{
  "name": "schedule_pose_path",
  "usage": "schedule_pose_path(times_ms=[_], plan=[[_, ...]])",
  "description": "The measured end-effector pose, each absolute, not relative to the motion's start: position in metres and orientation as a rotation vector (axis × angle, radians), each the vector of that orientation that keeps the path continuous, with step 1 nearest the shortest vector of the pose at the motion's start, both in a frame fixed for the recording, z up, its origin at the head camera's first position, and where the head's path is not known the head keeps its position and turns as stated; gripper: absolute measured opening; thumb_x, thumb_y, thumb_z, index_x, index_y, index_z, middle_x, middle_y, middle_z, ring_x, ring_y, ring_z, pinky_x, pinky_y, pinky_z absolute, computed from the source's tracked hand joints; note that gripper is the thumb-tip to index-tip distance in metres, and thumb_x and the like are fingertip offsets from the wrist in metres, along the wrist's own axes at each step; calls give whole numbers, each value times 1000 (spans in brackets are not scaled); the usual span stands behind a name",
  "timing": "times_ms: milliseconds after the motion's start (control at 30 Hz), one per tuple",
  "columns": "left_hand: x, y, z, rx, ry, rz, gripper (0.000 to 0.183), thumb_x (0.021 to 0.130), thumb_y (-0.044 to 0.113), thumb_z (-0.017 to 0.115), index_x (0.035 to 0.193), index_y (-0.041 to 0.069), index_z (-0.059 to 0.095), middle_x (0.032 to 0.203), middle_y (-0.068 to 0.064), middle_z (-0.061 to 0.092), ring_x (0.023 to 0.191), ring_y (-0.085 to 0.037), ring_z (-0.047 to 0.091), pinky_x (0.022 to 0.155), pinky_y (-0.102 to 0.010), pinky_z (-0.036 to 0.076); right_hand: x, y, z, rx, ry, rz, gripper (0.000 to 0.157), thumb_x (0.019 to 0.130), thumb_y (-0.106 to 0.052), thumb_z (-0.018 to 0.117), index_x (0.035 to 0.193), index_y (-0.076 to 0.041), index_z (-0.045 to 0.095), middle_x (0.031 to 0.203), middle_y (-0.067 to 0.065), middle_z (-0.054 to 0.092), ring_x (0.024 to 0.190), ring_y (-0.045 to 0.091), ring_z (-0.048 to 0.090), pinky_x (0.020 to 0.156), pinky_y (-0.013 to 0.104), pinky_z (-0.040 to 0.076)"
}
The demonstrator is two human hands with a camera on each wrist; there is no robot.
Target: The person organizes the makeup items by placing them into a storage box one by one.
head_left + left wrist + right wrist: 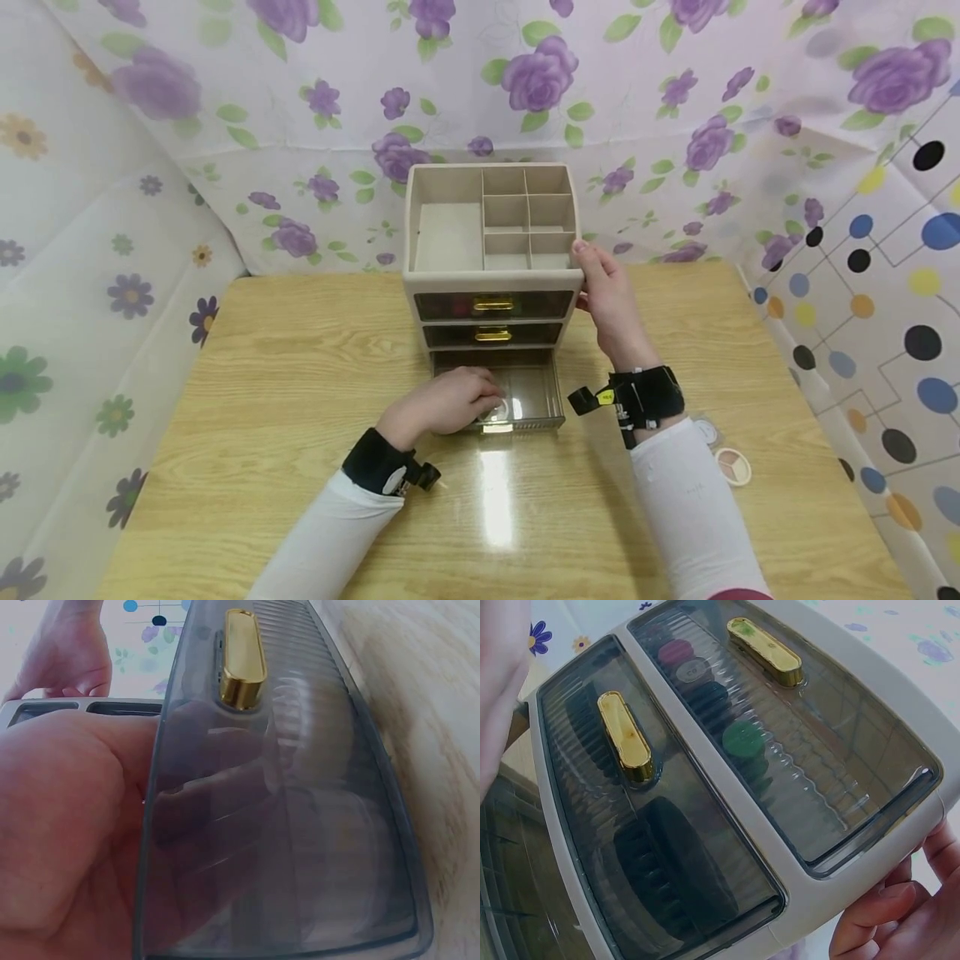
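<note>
A cream drawer organizer (492,275) stands at the back of the table, its bottom drawer (536,392) pulled out. My left hand (457,400) reaches over the drawer front into it. Its thumb and fingertips pinch a small pale round compact (501,409), seen blurred through the smoky front panel (292,825) in the left wrist view. Another pale round thing (341,855) shows lower behind that panel. My right hand (611,304) holds the organizer's right side, thumb at the top rim, fingers (877,907) curled against the side wall.
Two shut drawers with gold handles sit above; the upper holds several coloured round-topped items (742,739), the lower a dark ribbed round thing (675,870). A palette (733,467) and a round compact (705,430) lie right, beside my right sleeve. Flowered cloth hangs behind.
</note>
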State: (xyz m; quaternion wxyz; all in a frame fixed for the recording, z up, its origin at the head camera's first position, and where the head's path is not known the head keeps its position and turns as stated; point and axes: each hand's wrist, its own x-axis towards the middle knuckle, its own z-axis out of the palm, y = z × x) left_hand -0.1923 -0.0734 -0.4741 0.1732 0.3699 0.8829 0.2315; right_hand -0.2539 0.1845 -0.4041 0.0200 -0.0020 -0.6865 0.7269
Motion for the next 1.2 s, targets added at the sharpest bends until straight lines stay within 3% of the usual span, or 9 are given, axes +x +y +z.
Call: schedule_pose_path(times_ms=[233, 367, 500, 633, 800, 900, 1000, 1200], plan=[[-189, -83, -461, 1133, 2543, 861, 33, 112, 23, 59, 134, 2, 73, 133, -12, 69, 117, -23, 69, 107, -42, 52, -253, 184, -403, -19, -2136, 2257, 34, 109, -50, 58, 116, -19, 67, 106, 4, 62, 96, 16, 68, 84, 36, 51], [-186, -94, -438, 1302, 2562, 1137, 22, 108, 17, 65, 122, 5, 78, 117, -5, 76, 97, -13, 71, 89, -34, 58, -253, 185, -404, -13, -2127, 2259, 33, 109, -50, 58, 114, -18, 67, 105, 4, 62, 95, 16, 67, 82, 34, 51], [-181, -107, -408, 1385, 2651, 1579, 12, 103, 5, 66, 106, 2, 77, 99, -7, 77, 81, -15, 69, 73, -27, 57, -252, 185, -404, -1, -2121, 2264, 32, 109, -49, 58, 112, -18, 66, 103, 4, 63, 94, 16, 67, 81, 34, 51], [-186, -118, -382, 1019, 2930, 2030, 16, 104, 5, 59, 98, -6, 69, 83, -14, 68, 70, -17, 61, 65, -22, 50, -253, 184, -404, 5, -2128, 2261, 33, 109, -50, 58, 112, -18, 66, 105, 4, 62, 97, 17, 67, 84, 36, 50], [-212, -128, -373, 436, 3079, 1988, 28, 111, 24, 54, 109, -3, 62, 95, -15, 62, 82, -23, 57, 73, -32, 43, -254, 185, -403, -2, -2126, 2265, 33, 109, -51, 57, 109, -20, 66, 108, 5, 61, 98, 18, 66, 86, 39, 49], [-224, -129, -374, 364, 3057, 1789, 33, 112, 33, 51, 112, 1, 60, 99, -13, 61, 86, -27, 56, 76, -37, 42, -253, 184, -403, -7, -2130, 2261, 33, 109, -52, 57, 105, -20, 66, 107, 5, 62, 97, 19, 66, 84, 39, 49], [-227, -127, -376, 320, 3030, 1665, 36, 112, 38, 50, 105, 3, 59, 91, -11, 57, 80, -28, 52, 73, -39, 40, -252, 183, -403, -7, -2134, 2269, 34, 109, -51, 57, 101, -19, 65, 105, 5, 62, 97, 19, 67, 85, 40, 50], [-231, -120, -376, 329, 2988, 1747, 34, 110, 33, 50, 87, 8, 50, 75, -10, 43, 65, -29, 42, 64, -39, 33, -251, 184, -403, 16, -2118, 2265, 32, 110, -50, 57, 105, -19, 66, 105, 4, 62, 98, 18, 67, 86, 39, 51]])
